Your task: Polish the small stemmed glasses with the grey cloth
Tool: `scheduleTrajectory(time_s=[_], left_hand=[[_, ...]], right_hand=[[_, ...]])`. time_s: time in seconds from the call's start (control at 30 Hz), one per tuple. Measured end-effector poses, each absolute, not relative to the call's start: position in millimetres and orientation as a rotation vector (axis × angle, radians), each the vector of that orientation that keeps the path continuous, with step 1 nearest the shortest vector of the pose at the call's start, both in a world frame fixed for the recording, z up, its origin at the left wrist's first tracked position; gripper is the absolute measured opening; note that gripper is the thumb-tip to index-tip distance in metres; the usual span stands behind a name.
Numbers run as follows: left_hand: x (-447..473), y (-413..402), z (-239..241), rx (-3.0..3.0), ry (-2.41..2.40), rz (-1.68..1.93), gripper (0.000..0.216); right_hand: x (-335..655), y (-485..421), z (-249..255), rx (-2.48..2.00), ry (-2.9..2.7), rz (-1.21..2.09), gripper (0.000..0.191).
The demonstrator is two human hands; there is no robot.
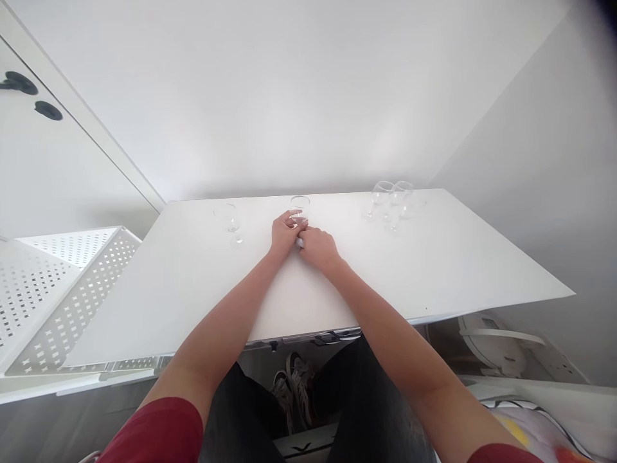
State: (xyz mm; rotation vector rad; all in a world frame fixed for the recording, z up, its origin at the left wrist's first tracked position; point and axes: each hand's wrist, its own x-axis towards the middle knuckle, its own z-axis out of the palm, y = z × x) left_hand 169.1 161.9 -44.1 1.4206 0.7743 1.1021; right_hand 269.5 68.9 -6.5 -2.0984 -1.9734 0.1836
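Between my hands, near the middle of the white table, is a clear stemmed wine glass (300, 203) with its rim upward. My left hand (284, 233) is closed round the lower bowl from the left, fingers curled in front of and behind it. Against the stem and foot, my right hand (319, 248) is closed from the right, its fingers meeting those of the left. A small whitish bit shows under the right fingers; whether it is the glass foot or something else is unclear. Both hands hide most of the stem.
Another wine glass (232, 222) stands to the left on the white table (385, 276). Several clear glasses (395, 196) are grouped at the back right. A wall rises behind. A perforated white metal unit (81, 302) adjoins the left side; a white appliance (496, 347) sits below right.
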Motion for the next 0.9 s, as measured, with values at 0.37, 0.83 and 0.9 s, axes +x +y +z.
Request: scheduleTrajectory(time_s=[0.37,0.83,0.9], left_hand=[[167.1,144.2,-25.9,1.599,0.589,1.009,0.072],[169.0,145.6,-28.3,1.552,0.651,0.984,0.029],[169.1,143.9,-26.2,1.586,0.621,0.969,0.028]], right_hand=[[304.0,0.5,-14.9,-2.323,-1.771,0.193,0.058],[411.8,-13.1,-31.0,-2.638,-1.452,0.056,0.060],[414.2,-9.2,-31.0,-2.664,-1.402,0.055,0.060]])
